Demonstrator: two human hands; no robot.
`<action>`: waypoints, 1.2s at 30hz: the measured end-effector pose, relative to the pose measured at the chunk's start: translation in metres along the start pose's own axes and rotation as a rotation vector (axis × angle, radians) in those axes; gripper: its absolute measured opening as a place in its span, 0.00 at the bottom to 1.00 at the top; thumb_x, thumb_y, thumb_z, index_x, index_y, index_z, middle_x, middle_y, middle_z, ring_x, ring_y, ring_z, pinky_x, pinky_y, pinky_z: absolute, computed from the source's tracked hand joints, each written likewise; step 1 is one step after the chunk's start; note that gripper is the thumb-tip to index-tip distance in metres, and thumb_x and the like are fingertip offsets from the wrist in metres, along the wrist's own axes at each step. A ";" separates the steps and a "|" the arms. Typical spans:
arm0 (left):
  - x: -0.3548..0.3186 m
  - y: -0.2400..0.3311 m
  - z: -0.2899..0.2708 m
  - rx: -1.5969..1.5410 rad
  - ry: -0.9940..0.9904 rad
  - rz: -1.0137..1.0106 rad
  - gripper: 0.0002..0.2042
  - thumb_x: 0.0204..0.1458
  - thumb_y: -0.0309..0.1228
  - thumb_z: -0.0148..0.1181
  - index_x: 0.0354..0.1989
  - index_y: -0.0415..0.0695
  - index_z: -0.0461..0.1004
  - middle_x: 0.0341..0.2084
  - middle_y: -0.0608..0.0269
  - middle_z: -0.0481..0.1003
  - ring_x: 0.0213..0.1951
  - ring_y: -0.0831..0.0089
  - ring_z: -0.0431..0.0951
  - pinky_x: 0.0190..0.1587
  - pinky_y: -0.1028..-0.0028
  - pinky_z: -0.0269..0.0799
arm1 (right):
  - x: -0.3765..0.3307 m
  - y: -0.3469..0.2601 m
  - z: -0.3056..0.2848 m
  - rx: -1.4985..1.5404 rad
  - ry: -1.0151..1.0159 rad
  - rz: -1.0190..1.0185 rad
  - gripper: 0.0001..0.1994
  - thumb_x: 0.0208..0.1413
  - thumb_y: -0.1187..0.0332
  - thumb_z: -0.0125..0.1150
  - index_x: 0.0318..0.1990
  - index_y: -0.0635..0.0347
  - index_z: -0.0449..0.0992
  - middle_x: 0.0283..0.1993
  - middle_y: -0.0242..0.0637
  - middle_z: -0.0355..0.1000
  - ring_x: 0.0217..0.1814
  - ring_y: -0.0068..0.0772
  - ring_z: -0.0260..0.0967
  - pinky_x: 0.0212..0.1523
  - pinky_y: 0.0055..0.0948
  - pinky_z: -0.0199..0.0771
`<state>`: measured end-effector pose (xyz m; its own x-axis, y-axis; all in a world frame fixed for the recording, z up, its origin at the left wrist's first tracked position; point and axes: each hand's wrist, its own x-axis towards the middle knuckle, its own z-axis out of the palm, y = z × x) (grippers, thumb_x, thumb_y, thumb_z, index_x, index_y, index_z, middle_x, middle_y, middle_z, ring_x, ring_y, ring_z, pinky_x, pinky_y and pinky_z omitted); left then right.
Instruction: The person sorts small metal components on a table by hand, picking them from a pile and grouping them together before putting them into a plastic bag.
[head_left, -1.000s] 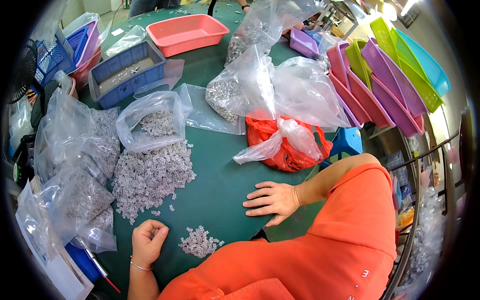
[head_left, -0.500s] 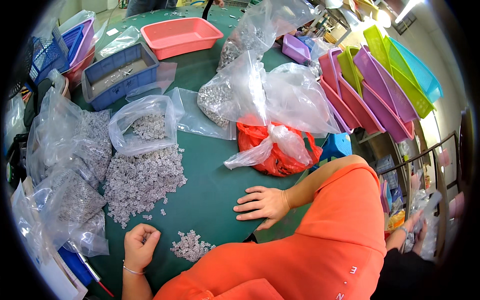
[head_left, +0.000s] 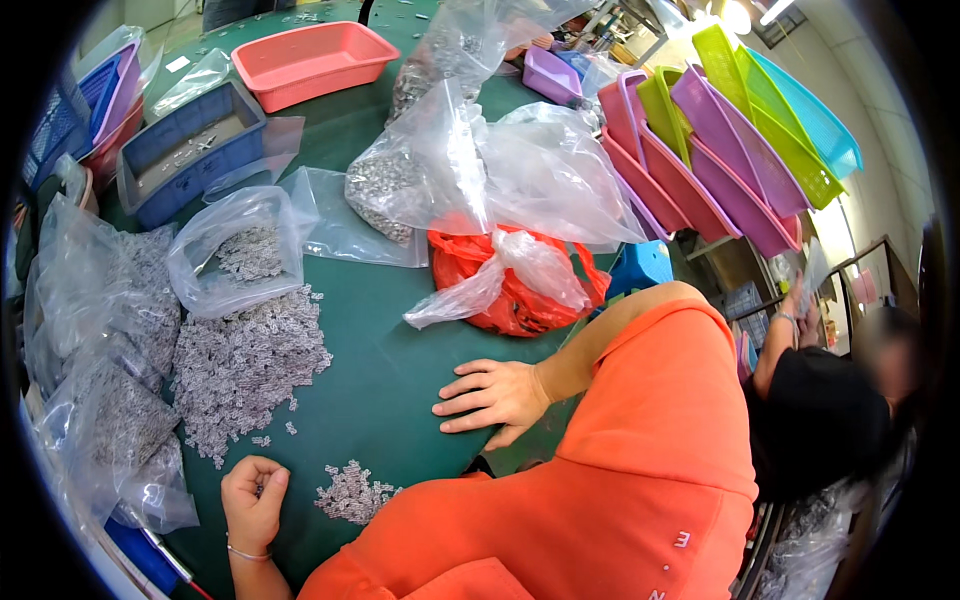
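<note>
My left hand (head_left: 253,500) rests at the near left of the green table (head_left: 375,395), its fingers curled closed. A bit of grey shows inside the curl, too small to make out. Beside it, to the right, lies a small pile of small grey metal parts (head_left: 355,492). A larger heap of the same parts (head_left: 245,365) spreads beyond the hand, spilling from the mouth of an open clear plastic bag (head_left: 180,275). My right hand (head_left: 497,397) lies flat near the table's right edge, fingers spread, holding nothing.
Full clear bags (head_left: 125,420) line the left side. Farther back are a blue bin (head_left: 190,185), a pink tray (head_left: 315,75), more bags of parts (head_left: 385,185) and a red plastic bag (head_left: 510,300). Colourful baskets (head_left: 740,150) stack at right, near a person in black (head_left: 830,420).
The whole view has turned a little to the right, so the table things sit farther left. More of the person at right shows, hands raised. My hands keep their poses.
</note>
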<state>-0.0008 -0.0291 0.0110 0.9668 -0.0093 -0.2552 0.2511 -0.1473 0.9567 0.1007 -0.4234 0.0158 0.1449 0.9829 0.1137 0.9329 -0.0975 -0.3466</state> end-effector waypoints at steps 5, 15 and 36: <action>0.001 -0.002 0.002 0.007 0.040 0.023 0.04 0.49 0.22 0.59 0.25 0.37 0.71 0.16 0.75 0.65 0.20 0.89 0.60 0.22 0.85 0.54 | -0.001 0.001 0.003 -0.007 0.025 -0.006 0.31 0.45 0.49 0.63 0.58 0.49 0.67 0.63 0.37 0.62 0.61 0.40 0.60 0.59 0.47 0.58; 0.003 -0.013 -0.001 -0.035 0.014 0.017 0.04 0.51 0.23 0.58 0.26 0.38 0.71 0.18 0.75 0.65 0.21 0.89 0.60 0.23 0.85 0.54 | -0.004 0.001 0.006 -0.050 0.050 -0.033 0.32 0.45 0.48 0.62 0.59 0.50 0.67 0.63 0.38 0.60 0.62 0.41 0.59 0.61 0.49 0.56; 0.004 -0.009 0.004 0.112 0.024 0.164 0.06 0.49 0.27 0.60 0.25 0.37 0.73 0.16 0.75 0.66 0.21 0.87 0.61 0.23 0.82 0.57 | -0.005 -0.005 0.004 -0.120 -0.049 -0.017 0.34 0.47 0.47 0.58 0.61 0.50 0.64 0.65 0.39 0.57 0.65 0.42 0.54 0.63 0.50 0.52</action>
<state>0.0008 -0.0315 0.0010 0.9956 -0.0184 -0.0922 0.0844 -0.2550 0.9632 0.0942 -0.4273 0.0132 0.1150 0.9908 0.0720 0.9683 -0.0956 -0.2310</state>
